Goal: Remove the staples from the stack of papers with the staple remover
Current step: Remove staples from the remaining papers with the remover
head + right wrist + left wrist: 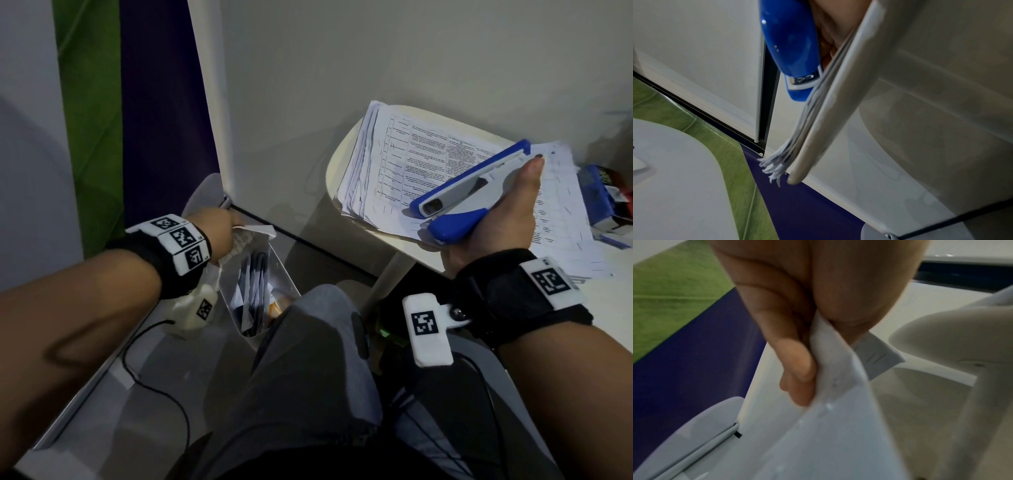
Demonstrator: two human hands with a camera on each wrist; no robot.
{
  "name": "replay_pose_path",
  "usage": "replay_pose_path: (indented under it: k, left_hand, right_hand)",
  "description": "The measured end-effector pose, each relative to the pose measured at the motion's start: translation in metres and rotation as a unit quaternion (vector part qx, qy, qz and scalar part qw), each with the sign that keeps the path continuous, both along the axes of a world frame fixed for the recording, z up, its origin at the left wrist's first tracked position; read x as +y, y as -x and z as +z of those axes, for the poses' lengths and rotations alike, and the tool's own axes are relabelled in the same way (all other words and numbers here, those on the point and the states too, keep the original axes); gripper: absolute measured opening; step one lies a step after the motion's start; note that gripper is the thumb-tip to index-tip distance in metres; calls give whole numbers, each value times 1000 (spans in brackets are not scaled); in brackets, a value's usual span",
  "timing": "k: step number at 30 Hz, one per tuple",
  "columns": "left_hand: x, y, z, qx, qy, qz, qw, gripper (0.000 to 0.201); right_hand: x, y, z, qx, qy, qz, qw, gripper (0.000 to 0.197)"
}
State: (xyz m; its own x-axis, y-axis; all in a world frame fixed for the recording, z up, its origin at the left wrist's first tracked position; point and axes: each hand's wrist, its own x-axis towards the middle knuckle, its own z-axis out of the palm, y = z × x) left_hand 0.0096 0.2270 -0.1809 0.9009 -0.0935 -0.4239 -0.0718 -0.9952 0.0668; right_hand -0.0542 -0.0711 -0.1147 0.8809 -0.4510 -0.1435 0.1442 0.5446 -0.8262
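The left hand [219,228] is pinching a sheet of paper [838,402] between thumb and fingers, holding it over an open bin [281,270] just below. To the right, the right hand [496,219] is gripping a blue and white staple remover [469,192], resting it on the stack of papers [411,164] lying under the hand on the round tabletop [337,161].

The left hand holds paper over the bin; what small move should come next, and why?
Probably let go: the left hand pinches a sheet above the open bin, while the right hand keeps the staple remover on the stack.
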Motion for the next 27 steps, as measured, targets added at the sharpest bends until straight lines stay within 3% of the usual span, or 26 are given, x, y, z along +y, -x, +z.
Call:
replay_pose_path:
  k: [7,12,13,14,15,17,20,21,22,23,25,27]
  left_hand:
    - [-5,-1,6,-16,83,98,992,33]
    - [0,1,15,-6,-64,-2,998,45]
    - [-2,0,14,11,-55,35,998,40]
    - [-6,0,14,19,20,105,994,33]
    - [-9,1,15,13,144,182,973,31]
    - [-9,-2,11,-8,226,246,942,36]
    - [3,-9,7,-14,255,306,917,37]
    - [5,-6,7,-5,172,239,956,45]
    - [8,-5,1,-39,103,190,976,49]
    - [10,-4,-3,-61,81,191,976,51]
    - [6,-3,-3,-65,108,210,970,50]
    - [-1,-3,2,-69,192,264,943,46]
  right_hand:
    - [1,-1,-2,-5,8,-4,1000,58]
    - [0,-1,-2,-13,4,-2,1000,59]
    - [0,-1,-1,-10,4,-1,1000,60]
    - [0,-1,-1,-7,5,-1,1000,60]
    - [0,-1,-1,-7,5,-2,1000,60]
    - [1,0,0,-10,4,-2,1000,58]
    - [1,0,1,-18,6,-2,1000,57]
    - [2,1,2,-17,8,-1,1000,57]
    - [1,1,2,-16,10,0,1000,57]
    - [2,1,2,-15,11,2,1000,56]
    - [2,2,2,-11,12,2,1000,54]
    - [3,2,3,-13,11,2,1000,53]
